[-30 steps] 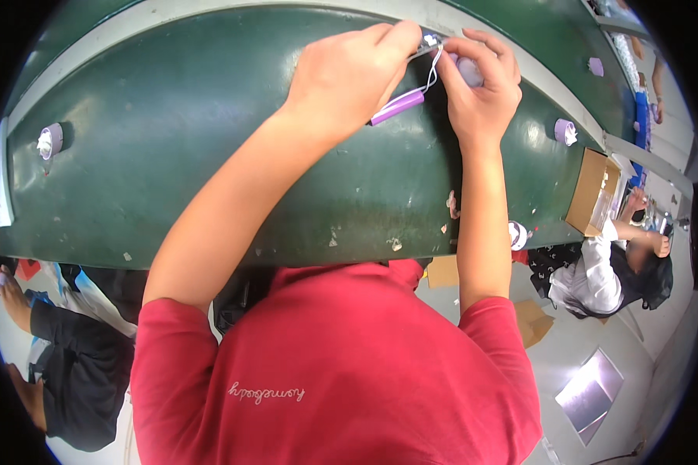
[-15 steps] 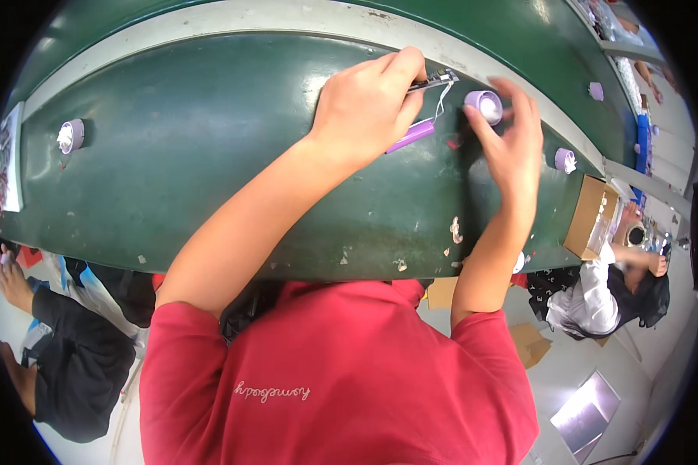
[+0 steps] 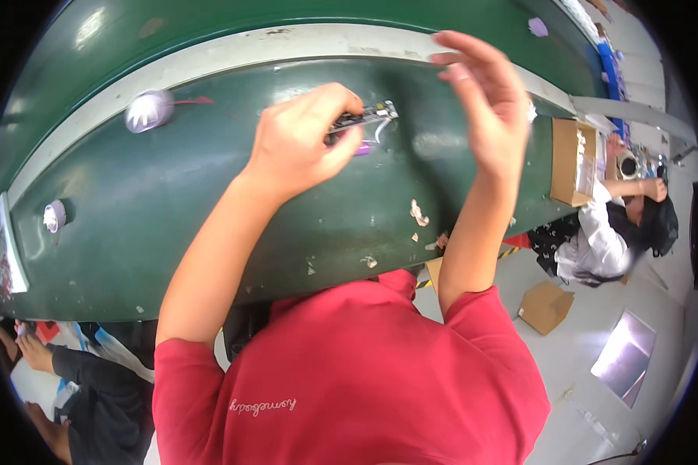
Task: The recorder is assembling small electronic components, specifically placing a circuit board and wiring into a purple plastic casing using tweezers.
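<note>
Head view: the left hand point(image 3: 298, 143) pinched a thin, black, rectangular circuit board point(image 3: 368, 117) between thumb and fingers, its free end pointing right, above the glossy dark-green table point(image 3: 124, 256). A thin white wire point(image 3: 380, 132) looped below that end. A purple cylinder point(image 3: 363, 148) showed beside the thumb, partly hidden; could not tell whether it touched the table. The right hand point(image 3: 495, 108) was raised, well apart from the board, fingers spread wide. A rounded lilac-and-white object point(image 3: 149, 111) lay near the table's far edge, left of both hands.
</note>
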The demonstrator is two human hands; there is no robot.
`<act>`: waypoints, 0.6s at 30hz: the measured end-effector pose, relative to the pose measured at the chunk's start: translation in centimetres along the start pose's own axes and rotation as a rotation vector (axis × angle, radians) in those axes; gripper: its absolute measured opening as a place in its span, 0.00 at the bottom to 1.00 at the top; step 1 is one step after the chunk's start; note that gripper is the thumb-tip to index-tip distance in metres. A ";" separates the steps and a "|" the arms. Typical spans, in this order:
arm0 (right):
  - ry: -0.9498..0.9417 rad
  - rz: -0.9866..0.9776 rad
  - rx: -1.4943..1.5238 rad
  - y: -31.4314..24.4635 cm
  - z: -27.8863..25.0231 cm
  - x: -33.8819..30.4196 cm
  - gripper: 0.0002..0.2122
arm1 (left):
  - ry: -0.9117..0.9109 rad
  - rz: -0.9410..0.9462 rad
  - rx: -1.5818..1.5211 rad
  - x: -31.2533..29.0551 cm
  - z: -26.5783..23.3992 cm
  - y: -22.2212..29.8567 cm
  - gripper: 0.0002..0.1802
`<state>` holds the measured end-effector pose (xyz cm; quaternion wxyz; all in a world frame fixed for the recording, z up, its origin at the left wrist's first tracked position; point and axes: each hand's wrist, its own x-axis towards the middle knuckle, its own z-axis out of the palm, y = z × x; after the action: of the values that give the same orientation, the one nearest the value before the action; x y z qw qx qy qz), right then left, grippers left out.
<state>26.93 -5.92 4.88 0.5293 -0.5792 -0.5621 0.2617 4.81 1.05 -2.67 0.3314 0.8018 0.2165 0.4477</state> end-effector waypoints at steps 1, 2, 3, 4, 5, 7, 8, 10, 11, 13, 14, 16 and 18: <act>0.064 0.005 -0.002 -2.0 -0.9 -0.3 0.13 | -0.012 -0.025 0.012 0.1 0.0 -0.1 0.10; 0.127 0.012 -0.091 -4.7 -2.3 -1.3 0.13 | -0.030 -0.036 -0.008 0.5 0.6 0.0 0.10; 0.130 0.076 -0.181 -7.2 -2.7 -2.1 0.14 | -0.039 -0.069 0.006 0.4 0.5 -0.1 0.10; 0.088 0.149 -0.288 -9.1 -3.8 -3.1 0.17 | -0.052 -0.081 0.034 0.4 0.0 0.0 0.10; 0.039 0.221 -0.350 -10.1 -4.8 -4.4 0.19 | -0.047 -0.092 0.026 0.4 0.0 0.1 0.10; -0.054 0.449 -0.509 -12.1 -6.7 -7.3 0.27 | -0.058 -0.106 0.037 0.4 0.1 0.0 0.10; -0.110 0.597 -0.621 -12.4 -7.1 -8.3 0.31 | -0.057 -0.115 0.029 0.3 0.3 -0.2 0.10; -0.248 0.646 -0.819 -10.9 -8.6 -11.3 0.37 | -0.065 -0.124 0.015 0.3 0.5 -0.5 0.10; -0.254 0.745 -0.824 -9.8 -8.8 -12.7 0.38 | -0.063 -0.129 0.011 0.3 0.5 -0.3 0.10; -0.323 0.827 -0.866 -7.5 -8.3 -14.1 0.34 | -0.080 -0.134 0.035 0.2 0.3 -0.2 0.10; -0.282 0.793 -0.840 -6.5 -8.2 -14.7 0.31 | -0.079 -0.134 0.040 0.2 0.3 -0.3 0.10; -0.161 0.673 -0.761 -4.5 -7.5 -15.1 0.24 | -0.082 -0.140 0.028 0.3 0.5 -0.2 0.09; -0.101 0.565 -0.727 -3.5 -6.5 -13.6 0.24 | -0.159 -0.199 0.047 0.3 0.2 0.2 0.09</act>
<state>28.33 -21.27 6.05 0.1718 -0.8443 -0.4624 0.2094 5.16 1.04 -2.44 0.3716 0.8167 0.2786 0.3426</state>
